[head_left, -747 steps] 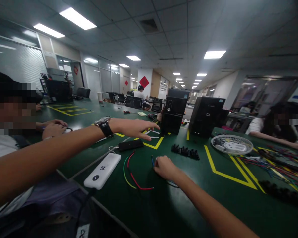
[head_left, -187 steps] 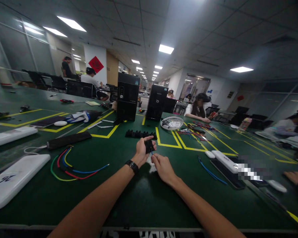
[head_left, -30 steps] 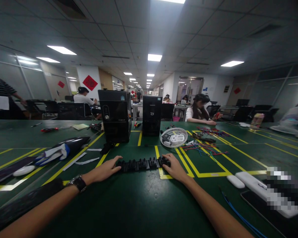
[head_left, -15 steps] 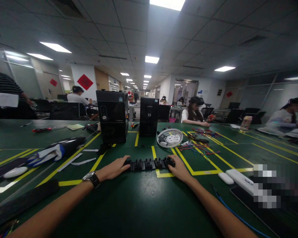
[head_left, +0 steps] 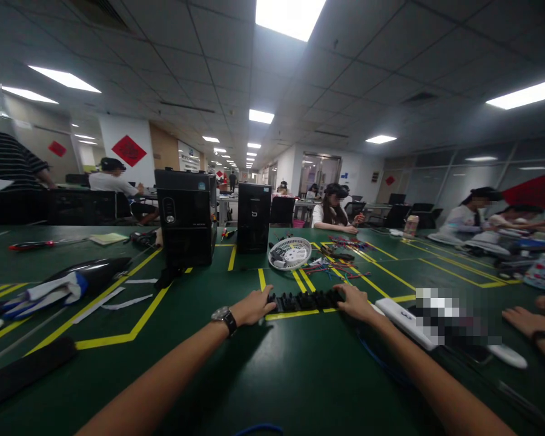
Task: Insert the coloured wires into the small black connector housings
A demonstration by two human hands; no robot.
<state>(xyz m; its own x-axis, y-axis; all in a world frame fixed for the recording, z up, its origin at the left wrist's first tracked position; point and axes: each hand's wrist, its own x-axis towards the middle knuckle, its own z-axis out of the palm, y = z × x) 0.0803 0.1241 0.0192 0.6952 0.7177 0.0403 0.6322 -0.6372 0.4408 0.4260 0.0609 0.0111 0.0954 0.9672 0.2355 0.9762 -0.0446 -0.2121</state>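
A row of small black plastic parts with upright prongs [head_left: 303,301] lies across the green table in front of me, along a yellow tape line. My left hand [head_left: 253,306], below a wristwatch [head_left: 224,320], is closed round the row's left end. The right end is held by my right hand [head_left: 355,301], fingers curled over it. Both hands rest low at the tabletop, and their fingertips are partly hidden behind the parts. Right beside my right hand lies a long white case [head_left: 406,322].
Two black computer-like towers [head_left: 184,218] [head_left: 253,218] stand ahead. A white basket [head_left: 289,253] and loose coloured wires [head_left: 340,266] lie behind the row. Left are a glove [head_left: 49,293] and a screwdriver [head_left: 31,245]. A co-worker's hands [head_left: 527,321] rest at the right.
My view has turned right. Both hands and the black row have slid right over the table, onto the yellow line and closer to the white case. A co-worker's hands have come into view.
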